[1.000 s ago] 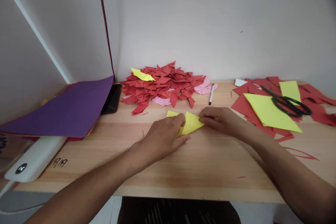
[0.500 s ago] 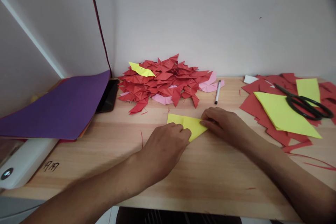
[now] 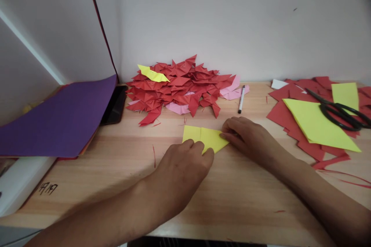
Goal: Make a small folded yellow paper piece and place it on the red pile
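Observation:
A folded piece of yellow paper [image 3: 210, 136] lies on the wooden table in front of me, with a crease running across its upper part. My left hand [image 3: 187, 168] is curled over its lower left edge, fingertips pressed down on it and partly hidden from view. At the paper's right corner, my right hand [image 3: 243, 136] pinches it between thumb and fingers. Beyond my hands lies a heap of folded red paper figures [image 3: 176, 88], with a yellow folded figure [image 3: 153, 74] on top and a few pink ones [image 3: 177, 108] among them.
A marker [image 3: 241, 99] lies right of the heap. Farther right, black-handled scissors [image 3: 342, 115] rest on yellow sheets [image 3: 315, 123] and red paper pieces [image 3: 285, 119]. On the left are purple sheets [image 3: 58, 119], a dark phone-like object [image 3: 114, 104] and a white device [image 3: 26, 181].
My left hand has shifted slightly lower and to the right along the yellow paper, with its thumb side spread a little. The right hand keeps its pinch. The whole view has tilted slightly.

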Tool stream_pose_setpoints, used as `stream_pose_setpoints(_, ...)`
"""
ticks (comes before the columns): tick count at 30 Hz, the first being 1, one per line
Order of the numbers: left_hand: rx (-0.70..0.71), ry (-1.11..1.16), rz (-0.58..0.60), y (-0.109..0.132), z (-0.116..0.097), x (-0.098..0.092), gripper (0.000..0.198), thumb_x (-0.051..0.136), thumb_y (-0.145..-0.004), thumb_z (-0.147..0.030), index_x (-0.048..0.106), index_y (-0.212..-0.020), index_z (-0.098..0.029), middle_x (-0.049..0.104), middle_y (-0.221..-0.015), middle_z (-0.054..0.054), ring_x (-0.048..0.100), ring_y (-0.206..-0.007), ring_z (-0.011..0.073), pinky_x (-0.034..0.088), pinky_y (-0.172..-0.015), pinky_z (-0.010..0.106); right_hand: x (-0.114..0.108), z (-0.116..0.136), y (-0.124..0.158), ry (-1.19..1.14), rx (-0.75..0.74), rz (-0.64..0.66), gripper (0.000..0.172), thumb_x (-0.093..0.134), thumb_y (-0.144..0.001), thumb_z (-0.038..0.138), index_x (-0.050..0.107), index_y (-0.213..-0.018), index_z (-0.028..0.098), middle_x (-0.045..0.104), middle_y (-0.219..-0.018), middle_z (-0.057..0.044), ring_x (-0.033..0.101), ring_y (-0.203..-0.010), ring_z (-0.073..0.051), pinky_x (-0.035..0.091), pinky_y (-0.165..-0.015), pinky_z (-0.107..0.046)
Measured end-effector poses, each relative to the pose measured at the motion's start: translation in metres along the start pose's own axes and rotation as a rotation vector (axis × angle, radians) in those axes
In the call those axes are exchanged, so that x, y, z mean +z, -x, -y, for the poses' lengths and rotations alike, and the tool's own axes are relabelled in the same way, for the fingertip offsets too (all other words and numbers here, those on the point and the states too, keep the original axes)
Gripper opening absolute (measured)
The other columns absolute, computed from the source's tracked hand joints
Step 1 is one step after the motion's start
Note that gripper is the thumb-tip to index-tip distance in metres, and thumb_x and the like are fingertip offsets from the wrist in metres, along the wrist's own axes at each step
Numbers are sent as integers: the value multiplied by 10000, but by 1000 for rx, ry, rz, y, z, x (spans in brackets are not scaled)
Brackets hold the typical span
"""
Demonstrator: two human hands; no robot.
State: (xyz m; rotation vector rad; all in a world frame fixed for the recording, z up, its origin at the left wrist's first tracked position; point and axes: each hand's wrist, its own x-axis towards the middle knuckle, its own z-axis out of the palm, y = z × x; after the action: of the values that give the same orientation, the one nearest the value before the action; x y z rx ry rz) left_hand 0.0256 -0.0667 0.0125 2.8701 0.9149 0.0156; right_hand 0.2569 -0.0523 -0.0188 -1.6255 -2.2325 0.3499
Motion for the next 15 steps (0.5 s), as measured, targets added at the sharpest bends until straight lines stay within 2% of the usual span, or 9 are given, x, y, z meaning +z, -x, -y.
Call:
stream_pose_setpoints(4,29,-54,22,1,-3,-3,366,579,-760,-59,512,-1096,-190,589,-921,53,550,-792,200,455,-589,296,0,1,0,10,11,5,143,501,-901,269,511,-768,217,612,-798,-54,545,-766,-204,407,-646,-311)
stream_pose_setpoints(11,33,-57,69,1,-4,-1,338,502,-790,-26,504,-1093,-174,596,-913,60,543,-752,168,433,-568,263,1,2,0,9,20,-5,132,521,-888,268,512,-766,220,608,-785,-47,539,-748,-198,397,-631,-304)
stream_pose_setpoints(15,82,-71,37,-4,-5,1,228,434,-849,-23,554,-997,-148,598,-882,83,539,-807,197,476,-636,310,1,2,0,2,13,-25,131,533,-881,267,510,-761,219,600,-775,-43,532,-737,-189,395,-620,-296)
